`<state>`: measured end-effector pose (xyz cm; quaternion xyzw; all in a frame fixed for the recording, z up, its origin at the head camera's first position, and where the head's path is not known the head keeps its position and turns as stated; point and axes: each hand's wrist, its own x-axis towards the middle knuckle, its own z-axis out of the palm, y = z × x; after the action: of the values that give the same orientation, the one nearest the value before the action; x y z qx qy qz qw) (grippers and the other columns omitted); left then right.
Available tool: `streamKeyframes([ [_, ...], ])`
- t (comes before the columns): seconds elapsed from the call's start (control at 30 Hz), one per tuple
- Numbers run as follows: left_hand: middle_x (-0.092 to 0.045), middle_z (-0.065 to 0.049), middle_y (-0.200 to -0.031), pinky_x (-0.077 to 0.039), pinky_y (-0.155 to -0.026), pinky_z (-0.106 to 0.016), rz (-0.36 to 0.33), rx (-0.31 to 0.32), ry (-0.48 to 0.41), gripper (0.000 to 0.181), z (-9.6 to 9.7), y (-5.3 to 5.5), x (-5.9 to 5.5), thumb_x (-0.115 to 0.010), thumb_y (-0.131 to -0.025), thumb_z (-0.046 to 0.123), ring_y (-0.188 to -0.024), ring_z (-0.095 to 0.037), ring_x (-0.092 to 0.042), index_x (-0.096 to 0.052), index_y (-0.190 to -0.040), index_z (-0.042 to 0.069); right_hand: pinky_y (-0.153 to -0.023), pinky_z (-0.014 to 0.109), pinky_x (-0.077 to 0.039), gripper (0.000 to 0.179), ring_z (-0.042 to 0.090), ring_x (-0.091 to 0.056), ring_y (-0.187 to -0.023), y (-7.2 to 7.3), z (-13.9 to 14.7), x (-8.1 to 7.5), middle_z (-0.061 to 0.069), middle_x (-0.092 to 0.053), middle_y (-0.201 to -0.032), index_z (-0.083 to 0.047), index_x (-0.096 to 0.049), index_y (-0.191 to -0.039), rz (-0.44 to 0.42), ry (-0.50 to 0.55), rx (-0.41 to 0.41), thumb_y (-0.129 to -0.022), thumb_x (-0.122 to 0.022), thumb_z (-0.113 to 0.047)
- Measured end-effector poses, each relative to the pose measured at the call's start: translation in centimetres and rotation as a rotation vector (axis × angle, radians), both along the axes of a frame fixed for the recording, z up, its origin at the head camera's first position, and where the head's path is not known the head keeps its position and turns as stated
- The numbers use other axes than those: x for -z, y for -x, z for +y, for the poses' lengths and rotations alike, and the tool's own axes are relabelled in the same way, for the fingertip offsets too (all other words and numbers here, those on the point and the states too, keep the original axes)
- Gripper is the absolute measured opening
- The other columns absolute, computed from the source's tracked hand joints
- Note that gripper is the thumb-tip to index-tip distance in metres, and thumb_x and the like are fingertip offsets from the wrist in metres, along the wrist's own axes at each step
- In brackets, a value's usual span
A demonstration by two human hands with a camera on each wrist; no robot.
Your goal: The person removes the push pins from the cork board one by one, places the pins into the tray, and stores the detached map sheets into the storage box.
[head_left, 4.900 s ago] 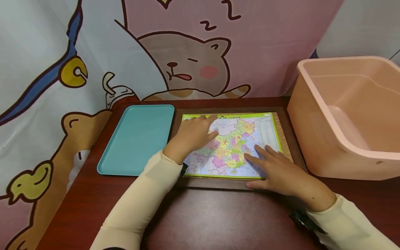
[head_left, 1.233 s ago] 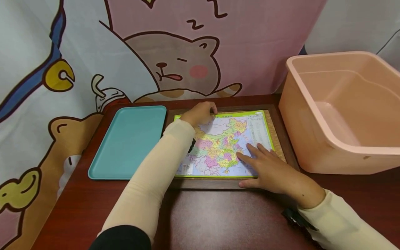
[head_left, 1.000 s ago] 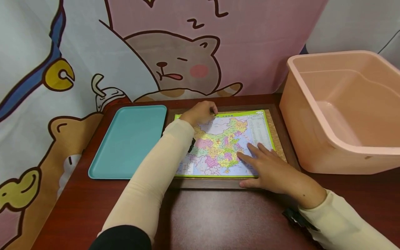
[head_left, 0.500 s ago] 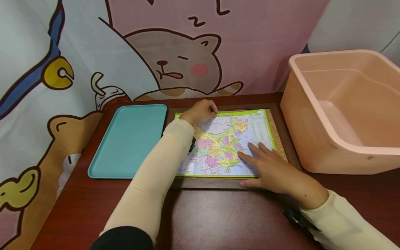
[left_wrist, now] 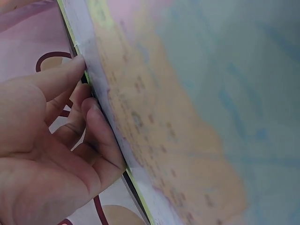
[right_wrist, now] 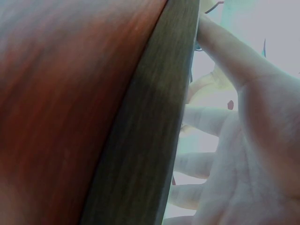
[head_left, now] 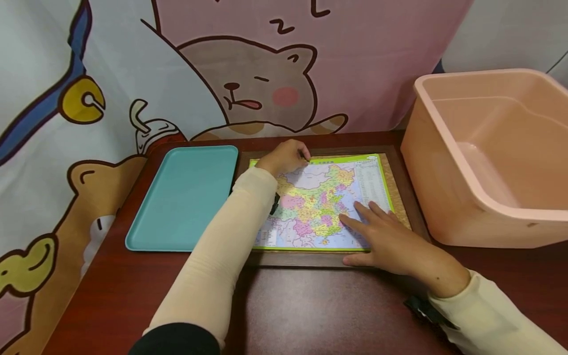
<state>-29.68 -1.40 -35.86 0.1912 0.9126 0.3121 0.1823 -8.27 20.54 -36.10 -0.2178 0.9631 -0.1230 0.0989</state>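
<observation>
In the head view a printed map (head_left: 317, 197) with a green border lies on a cork board (head_left: 394, 180). A dark wooden frame (head_left: 293, 260) surrounds the board. My left hand (head_left: 286, 155) is at the map's top edge, its fingers curled and their tips close together. A small dark spot shows at those fingertips; its kind is hidden. In the left wrist view the left hand (left_wrist: 70, 126) bends its fingers against the map edge. My right hand (head_left: 395, 241) rests spread on the map's lower right, its thumb on the frame; the right wrist view shows those fingers apart.
Left of the frame lies a flat teal tray (head_left: 186, 197). A deep pink tub (head_left: 448, 197) stands close to the frame's right side. All stand on a dark red wooden table (head_left: 288, 305), with a cartoon-printed cloth (head_left: 364, 64) behind.
Since the earliest frame my left hand has gone from hovering over the map's upper left to its top edge, and its fingers have curled. The right hand has stayed in place.
</observation>
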Motion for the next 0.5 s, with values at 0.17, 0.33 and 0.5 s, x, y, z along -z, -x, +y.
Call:
streamKeyframes([
  [0.17, -0.062, -0.007, -0.100, -0.045, -0.081, -0.032, 0.000, -0.001, 0.001, 0.010, 0.13, 0.00, -0.10, -0.067, -0.096, 0.012, -0.087, -0.019, -0.053, -0.070, -0.105, 0.007, -0.099, 0.078, -0.032, 0.087, 0.060, -0.031, -0.139, 0.00, 0.11, 0.02, 0.029, -0.035, -0.156, -0.018, -0.048, -0.150, 0.004, -0.002, 0.000, -0.080, -0.071, -0.066],
  [0.33, -0.063, -0.005, -0.101, -0.045, -0.083, -0.032, -0.009, 0.002, 0.009, 0.009, 0.08, 0.17, -0.04, -0.066, -0.097, 0.013, -0.088, -0.019, -0.053, -0.069, -0.104, 0.009, -0.099, 0.078, -0.032, 0.088, 0.060, -0.031, -0.139, 0.05, 0.15, 0.08, 0.029, -0.035, -0.156, -0.018, -0.048, -0.150, 0.004, -0.003, -0.001, -0.080, -0.071, -0.066],
  [0.5, -0.062, -0.005, -0.102, -0.044, -0.084, -0.032, -0.026, 0.025, 0.027, 0.010, -0.12, 0.32, -0.16, -0.065, -0.098, 0.014, -0.089, -0.019, -0.053, -0.068, -0.107, 0.010, -0.100, 0.078, -0.032, 0.088, 0.060, -0.030, -0.140, 0.09, 0.14, 0.10, 0.029, -0.035, -0.156, -0.018, -0.048, -0.150, 0.004, 0.003, -0.003, -0.080, -0.070, -0.067],
])
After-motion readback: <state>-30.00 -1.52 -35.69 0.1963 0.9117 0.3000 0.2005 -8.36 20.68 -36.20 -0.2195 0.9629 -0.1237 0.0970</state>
